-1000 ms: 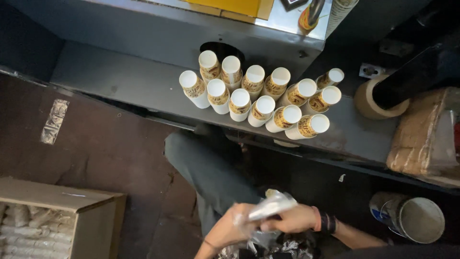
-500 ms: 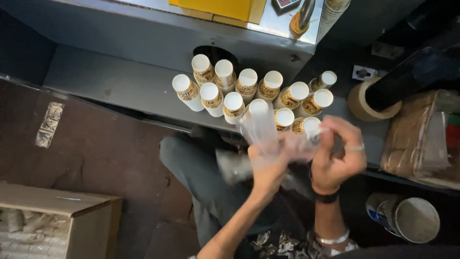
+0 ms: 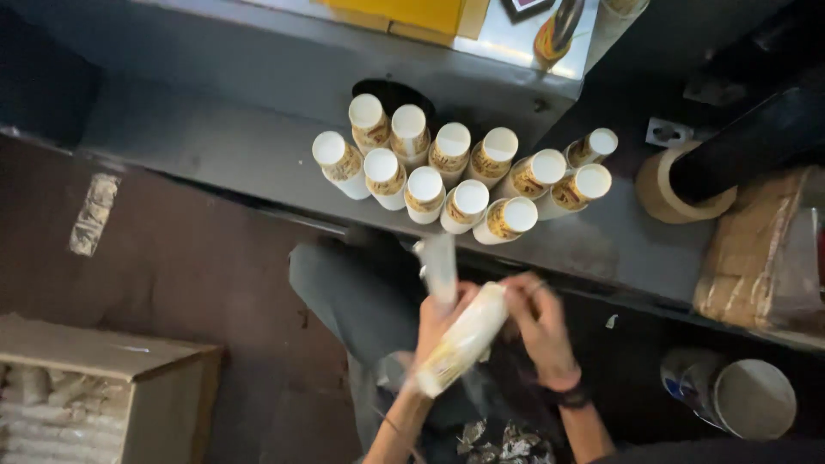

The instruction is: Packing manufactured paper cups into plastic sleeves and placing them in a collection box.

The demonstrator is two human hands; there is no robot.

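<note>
- Tube (image 3: pixel 460 339): white cylinder with a yellow-brown patterned band, held tilted below the cluster of tubes (image 3: pixel 455 176), low end toward the person's lap. Motion blur; fine detail not readable.
- Left hand (image 3: pixel 438 322): grip wrapped around the tube's middle, fingers closed on it.
- Right hand (image 3: pixel 541 322): fingertips pinching the tube's upper end; ring on one finger, dark band at the wrist.
- Clear plastic strip (image 3: pixel 438 266) stands up just above the tube, touching the left hand.
- Cluster: upright matching tubes, white caps, on the grey worktop (image 3: pixel 215 146).
- Tape roll (image 3: pixel 675 185) right of the cluster; cardboard box (image 3: pixel 112 395) far lower left.
</note>
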